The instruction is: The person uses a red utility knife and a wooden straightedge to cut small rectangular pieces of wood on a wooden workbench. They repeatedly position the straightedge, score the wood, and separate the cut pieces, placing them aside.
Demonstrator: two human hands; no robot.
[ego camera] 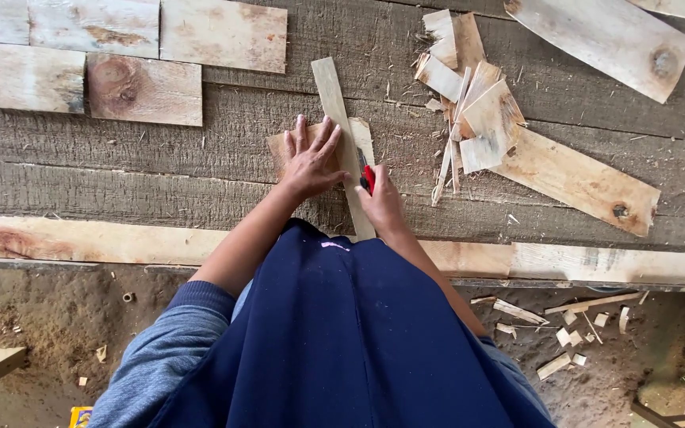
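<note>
Left hand flat on wooden strip; red cutter in right hand.

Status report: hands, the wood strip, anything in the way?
Left hand flat, pinning strip on small board. Right hand gripping red-handled tool against strip's edge. Offcut pile lies right of them, apart.

Pale tan strip, fine straight grain. Red cutter with dark blade, in right hand. Light beige board under left hand. Weathered grey-brown bench, streaked lengthwise. Cream offcuts, some edged orange-brown. Yellowish plank with dark knot. Navy apron; blue-grey sleeve. Dull brown floor flecked with pale chips. Upper-left boards whitish, blotched reddish-brown.
</note>
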